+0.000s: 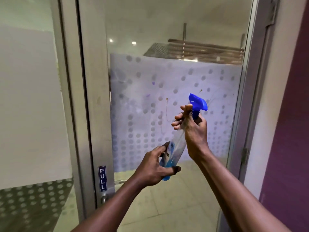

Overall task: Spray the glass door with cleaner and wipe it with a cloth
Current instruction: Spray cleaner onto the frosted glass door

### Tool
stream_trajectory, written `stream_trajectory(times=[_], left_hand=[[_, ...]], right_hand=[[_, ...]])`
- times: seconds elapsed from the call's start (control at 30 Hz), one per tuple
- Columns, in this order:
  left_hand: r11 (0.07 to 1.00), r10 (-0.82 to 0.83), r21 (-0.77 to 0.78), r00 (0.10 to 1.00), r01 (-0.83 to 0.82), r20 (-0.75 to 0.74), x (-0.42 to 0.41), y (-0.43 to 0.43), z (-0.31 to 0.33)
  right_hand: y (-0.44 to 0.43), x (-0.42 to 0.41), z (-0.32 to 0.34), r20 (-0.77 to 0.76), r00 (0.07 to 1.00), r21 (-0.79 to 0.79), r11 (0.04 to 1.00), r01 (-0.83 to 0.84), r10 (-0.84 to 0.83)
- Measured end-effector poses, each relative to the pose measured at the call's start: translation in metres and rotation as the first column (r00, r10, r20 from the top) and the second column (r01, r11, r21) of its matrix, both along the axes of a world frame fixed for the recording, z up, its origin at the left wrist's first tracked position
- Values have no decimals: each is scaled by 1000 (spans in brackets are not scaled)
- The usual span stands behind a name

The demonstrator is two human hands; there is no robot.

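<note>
— Blue is what catches my eye: one clear plastic spray bottle with blue liquid [173, 153] and a blue trigger head [197, 102], held between the two hands.

— How is it held?

— The right hand [194, 129] is clamped round the neck just under the trigger head, fingers curled at the trigger. The left hand [155, 168] is lower down, thumb and fingers wrapped on the base of the bottle. I'd say the low hand steadies the weight so the high one can aim and squeeze.

— And the nozzle?

— Up and away from both hands, toward the frosted glass door with the grey dot pattern [175, 101], which stands just beyond the right hand. The bottle tilts, base toward the person, head toward the pane.

— Anything on the glass?

— A few small marks: two purplish smudges [153, 83] above and left of the right hand, and at least two brownish spots with thin runs [166, 104] beside it. That looks like the reason for aiming there.

— A cloth?

— None that I can see; neither hand has one. One metal door frame [93, 97], one blue "PULL" sign [102, 178] left of the lower hand, one handle [103, 198] beneath it. My guess is spraying is at hand and wiping is not yet begun.
</note>
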State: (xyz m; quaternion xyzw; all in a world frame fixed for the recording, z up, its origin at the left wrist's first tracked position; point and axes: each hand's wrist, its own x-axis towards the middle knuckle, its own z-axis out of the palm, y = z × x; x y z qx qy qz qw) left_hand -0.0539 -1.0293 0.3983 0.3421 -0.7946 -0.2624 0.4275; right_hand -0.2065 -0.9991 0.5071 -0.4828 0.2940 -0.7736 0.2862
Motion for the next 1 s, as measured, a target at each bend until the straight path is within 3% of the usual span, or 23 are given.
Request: stream_trajectory(times=[0.33, 0.73, 1.0], left_hand=[[994, -105, 15, 994, 105, -9, -76, -21, 12], [983, -152, 100, 988, 155, -39, -192, -38, 24], [979, -176, 104, 984, 176, -8, -250, -37, 35]], right_hand=[[-7, -67, 12, 5, 992, -13, 992, 127, -127], [-33, -183, 31, -47, 989, 61, 988, 145, -142], [-34, -243, 30, 7, 981, 6, 981, 192, -192]])
